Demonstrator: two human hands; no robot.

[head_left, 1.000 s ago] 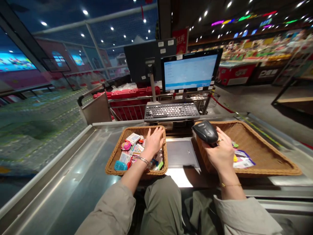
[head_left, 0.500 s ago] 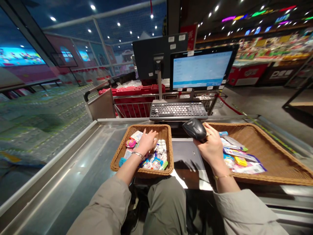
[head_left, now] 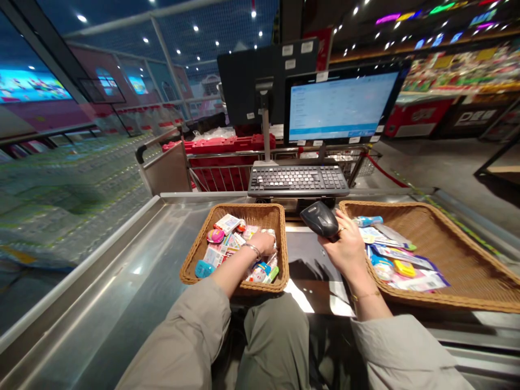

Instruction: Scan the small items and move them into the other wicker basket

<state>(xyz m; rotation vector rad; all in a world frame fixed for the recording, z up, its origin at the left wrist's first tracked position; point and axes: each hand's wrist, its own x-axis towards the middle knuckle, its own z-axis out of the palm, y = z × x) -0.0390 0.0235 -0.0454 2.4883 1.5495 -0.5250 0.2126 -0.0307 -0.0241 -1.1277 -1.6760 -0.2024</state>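
My left hand (head_left: 265, 242) reaches into the left wicker basket (head_left: 199, 254), its fingers curled down among several small colourful packets (head_left: 222, 241); what it grips is hidden. My right hand (head_left: 345, 250) holds a black barcode scanner (head_left: 320, 219) above the flat plate between the baskets. The right wicker basket (head_left: 455, 260) holds several flat packets (head_left: 400, 265) just right of that hand.
A keyboard (head_left: 298, 179) and a lit monitor (head_left: 341, 106) stand behind the baskets. A second dark screen (head_left: 244, 81) faces away. A red shopping trolley (head_left: 221, 160) stands beyond the steel counter (head_left: 122, 292). Shop shelves lie at the far right.
My left hand has drawn back and right inside the left basket and closed its fingers downward. My right hand with the scanner has moved slightly left and lower.
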